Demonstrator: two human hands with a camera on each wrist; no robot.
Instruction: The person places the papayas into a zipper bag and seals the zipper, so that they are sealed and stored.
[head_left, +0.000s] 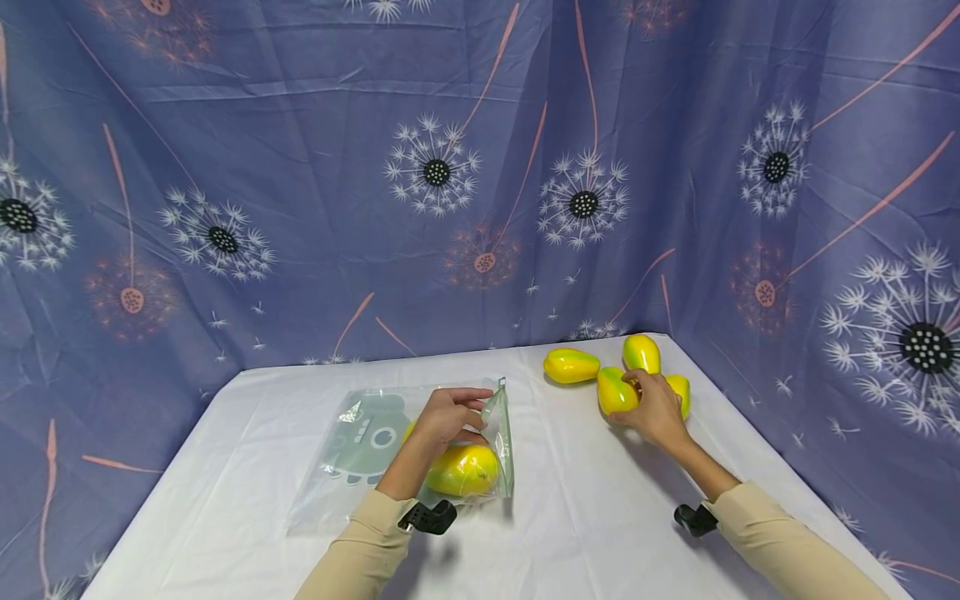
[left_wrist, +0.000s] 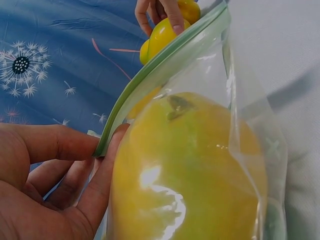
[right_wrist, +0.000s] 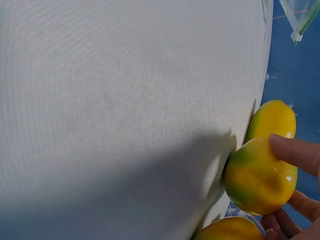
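Observation:
My left hand (head_left: 448,417) pinches the green zip edge of a clear zip bag (head_left: 318,492), holding its mouth apart at the right end. A yellow-green papaya (head_left: 463,472) lies inside near that mouth, large in the left wrist view; part of another yellow fruit shows behind my left hand. On the right, my right hand (head_left: 654,410) grips a papaya (head_left: 617,392), with thumb and fingers on either side of it. In the right wrist view this papaya (right_wrist: 261,177) sits close to the white cloth, the thumb lying on its upper side.
Around my right hand lie more papayas: one to the left (head_left: 572,366), one behind (head_left: 642,353) and one to the right (head_left: 679,393), partly hidden by the hand. A white cloth (head_left: 555,517) covers the table. Blue dandelion-print curtains (head_left: 315,208) hang behind and beside it.

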